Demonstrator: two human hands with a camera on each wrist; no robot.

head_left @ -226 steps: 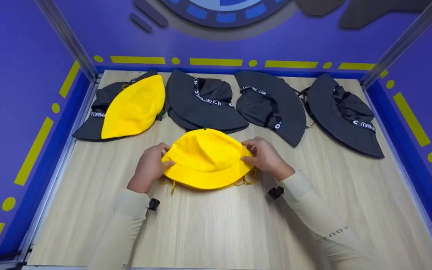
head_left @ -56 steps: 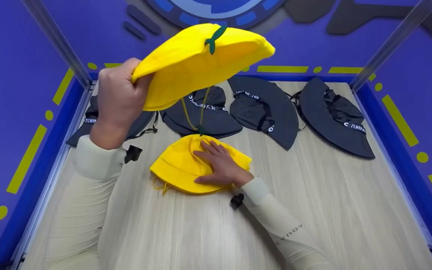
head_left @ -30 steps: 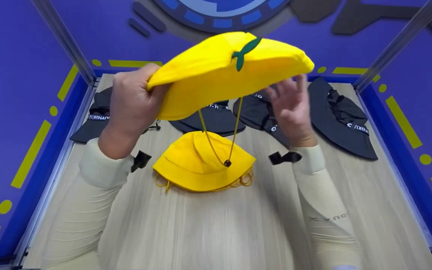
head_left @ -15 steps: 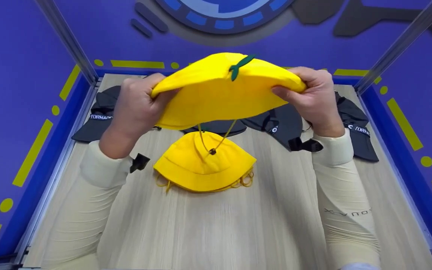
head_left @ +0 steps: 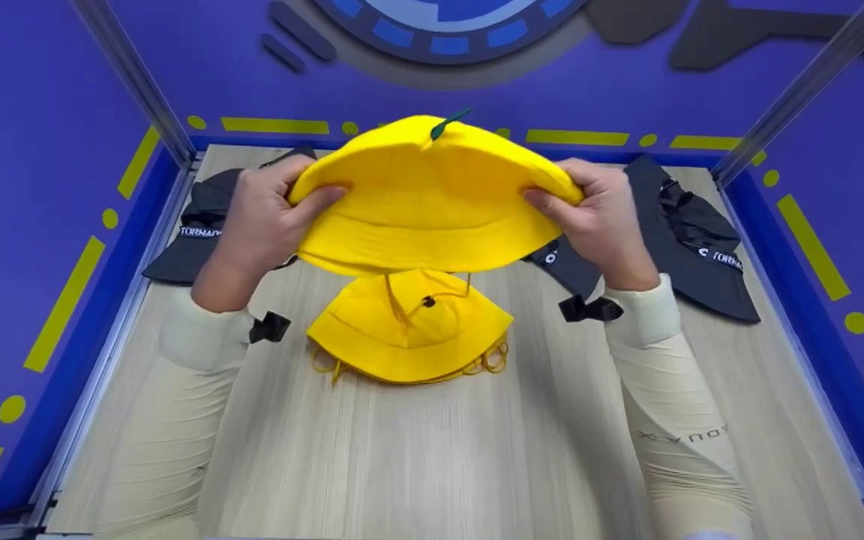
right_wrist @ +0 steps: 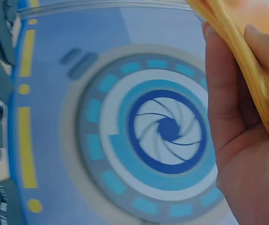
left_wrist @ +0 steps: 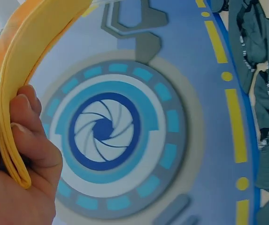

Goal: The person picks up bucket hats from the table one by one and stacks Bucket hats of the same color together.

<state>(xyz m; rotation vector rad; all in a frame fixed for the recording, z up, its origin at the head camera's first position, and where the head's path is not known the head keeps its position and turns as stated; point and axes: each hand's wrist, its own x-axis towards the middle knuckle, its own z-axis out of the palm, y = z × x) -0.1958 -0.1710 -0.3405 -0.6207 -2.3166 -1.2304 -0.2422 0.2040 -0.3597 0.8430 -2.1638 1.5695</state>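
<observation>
Grip, head view: the left hand [head_left: 271,210], at nine o'clock, and the right hand [head_left: 603,214], at three o'clock, each pinch one end of the raised yellow hat [head_left: 432,206], thumb on the near face and fingers curled behind; both wrist views show fabric clasped between the digits. The hat is held above the tabletop [head_left: 432,457]. At its twelve o'clock stands a green leaf [head_left: 450,125]; at six o'clock a cord with a black toggle [head_left: 428,301] hangs before a second yellow hat [head_left: 402,349], which lies on the tabletop. Contact between toggle and second hat cannot be determined. Farther out lie dark hats: one lettered [head_left: 181,259] between eight and nine o'clock, one partly hidden [head_left: 578,279] at four, another [head_left: 702,277] between three and four.
</observation>
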